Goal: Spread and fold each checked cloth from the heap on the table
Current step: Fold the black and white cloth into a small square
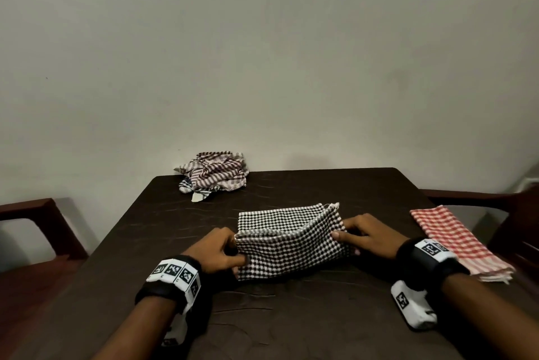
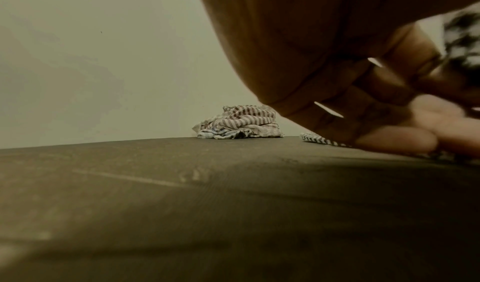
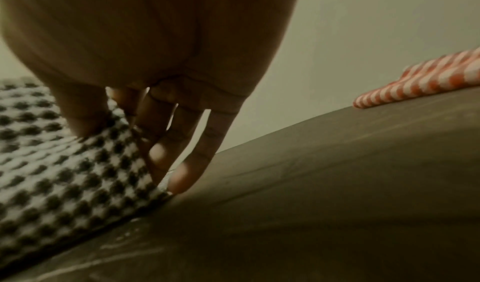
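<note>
Nearest the camera, 2 forearms reach forward over the dark table (image 1: 291, 316), each wrist wearing a black band with white marker blocks.

The left hand (image 1: 217, 250) grips the left edge of the black cloth (image 1: 288, 246). Its fingers are curled round the fabric, with the thumb on the upper layer. In the left wrist view the fingers (image 2: 384, 126) are bent and bunched against the blurred cloth (image 2: 462, 40).

The right hand (image 1: 366, 234) pinches the right edge of the same cloth between thumb and fingers. In the right wrist view the thumb presses on top of the cloth (image 3: 64, 173), and the fingers (image 3: 200, 146) extend down beside the cloth edge, narrowly spaced, with the tips at the table surface (image 3: 337, 183).

The black cloth lies at the table centre, between both hands. It is partly folded: the near layer is lifted and sags between the 2 grips, and the far layer lies flat on the table.

The red cloth (image 1: 458, 240) lies folded at the right table edge, well apart from the black cloth.

The heap (image 1: 214, 174) of crumpled striped and checked cloths sits at the far left edge of the table, near the wall (image 1: 262, 53).

1 chair (image 1: 35, 231) stands at the left side and 1 at the right.
</note>
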